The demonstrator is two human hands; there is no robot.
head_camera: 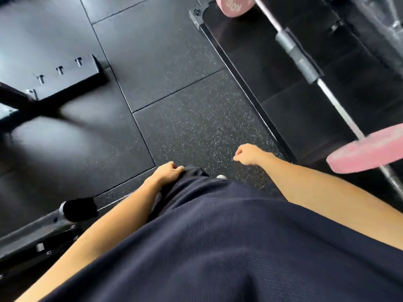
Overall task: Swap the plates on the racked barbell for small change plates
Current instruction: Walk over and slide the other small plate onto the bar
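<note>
Both hands, left (169,172) and right (247,154), hang loosely curled, empty, near the barbell (305,62).

I see a speckled matt rubber floor (202,118), a shiny metal barbell (337,101) with what look like matt pink rubber plates (368,151), and my mesh-weave cloth shirt (218,247).

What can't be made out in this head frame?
- near pink plate: cut off by the right edge and motion-blurred; markings unreadable.
- far pink plate: cropped by the top edge; print only partly legible.
- barbell: the rack holding it is out of frame.
- Change plates: none in view.
- left hand, right hand: fingers curl away from the camera; palms hidden.
- Feet: hidden by the shirt.
</note>
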